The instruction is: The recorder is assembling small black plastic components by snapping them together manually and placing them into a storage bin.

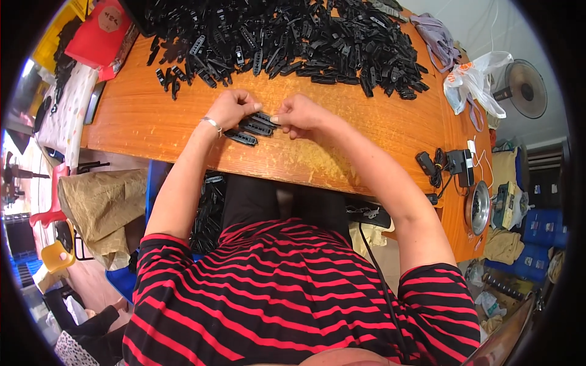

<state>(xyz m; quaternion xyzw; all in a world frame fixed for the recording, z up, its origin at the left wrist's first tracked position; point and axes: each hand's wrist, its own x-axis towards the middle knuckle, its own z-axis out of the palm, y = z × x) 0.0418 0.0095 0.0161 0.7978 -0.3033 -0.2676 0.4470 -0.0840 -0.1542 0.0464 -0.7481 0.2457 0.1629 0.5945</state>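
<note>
Over the near part of the wooden table, my left hand [232, 111] and my right hand [301, 114] face each other. Their fingers are closed on the two ends of one slim black slotted plastic piece [262, 117]. Just below it lie similar black pieces, one [257, 129] close under my fingers and another [242, 138] nearer the table edge, roughly parallel. The fingertips cover the ends of the held piece, so its exact kind cannot be made out. A thin bracelet circles my left wrist.
A wide heap of black plastic pieces [293, 43] covers the table's far side. At the right are black adapters with cables [458, 166], a round metal dish [477, 207] and a white plastic bag [479, 79]. More black pieces [209, 210] sit below the table edge by my left arm.
</note>
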